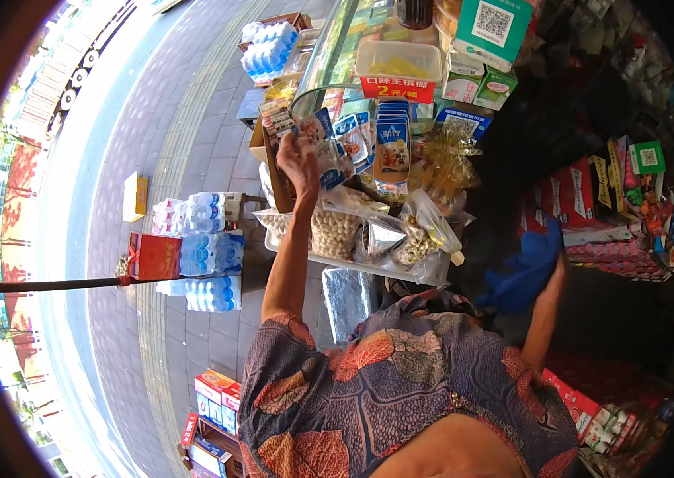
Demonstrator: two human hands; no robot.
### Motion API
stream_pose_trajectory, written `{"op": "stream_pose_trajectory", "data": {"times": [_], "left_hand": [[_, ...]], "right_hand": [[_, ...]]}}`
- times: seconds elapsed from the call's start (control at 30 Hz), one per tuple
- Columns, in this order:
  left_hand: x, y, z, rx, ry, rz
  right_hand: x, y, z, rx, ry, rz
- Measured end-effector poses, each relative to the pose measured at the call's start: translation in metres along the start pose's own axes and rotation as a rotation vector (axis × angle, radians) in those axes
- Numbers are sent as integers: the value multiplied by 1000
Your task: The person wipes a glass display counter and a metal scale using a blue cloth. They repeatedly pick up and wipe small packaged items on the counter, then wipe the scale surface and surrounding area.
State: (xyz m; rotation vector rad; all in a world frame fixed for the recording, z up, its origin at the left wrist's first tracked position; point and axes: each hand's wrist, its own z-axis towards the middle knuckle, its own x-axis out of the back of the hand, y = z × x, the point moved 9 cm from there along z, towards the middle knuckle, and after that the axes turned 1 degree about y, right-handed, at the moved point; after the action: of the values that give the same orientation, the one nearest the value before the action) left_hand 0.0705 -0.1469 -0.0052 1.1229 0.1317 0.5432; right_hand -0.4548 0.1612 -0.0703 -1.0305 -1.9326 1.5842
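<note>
My left hand reaches over an open cardboard box of small snack packets at the street side of the stall. Its fingers are bent at a packet; whether they grip it is unclear. Blue snack pouches stand beside it in a stack. Nearer to me lie clear bags of pale, round nut-like goods in a white tray. On the right, my right hand holds a crumpled blue cloth, which hangs towards the stall and covers part of the fingers.
A glass display case stands ahead, with a plastic tub and a green code sign on it. Packs of bottled water and a red box are on the left. Red beer cartons stand at right.
</note>
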Motion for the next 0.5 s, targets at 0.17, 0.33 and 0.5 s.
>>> {"op": "stream_pose_trajectory", "data": {"times": [0.17, 0.33, 0.5], "left_hand": [[-10, 33, -70, 599, -170, -848], [-73, 63, -169, 758, -411, -962], [-128, 143, -255, 247, -741, -419]], "right_hand": [[-38, -2, 8, 9, -72, -70], [-121, -85, -51, 168, -172, -188], [-189, -117, -125, 1093, -465, -531]]}}
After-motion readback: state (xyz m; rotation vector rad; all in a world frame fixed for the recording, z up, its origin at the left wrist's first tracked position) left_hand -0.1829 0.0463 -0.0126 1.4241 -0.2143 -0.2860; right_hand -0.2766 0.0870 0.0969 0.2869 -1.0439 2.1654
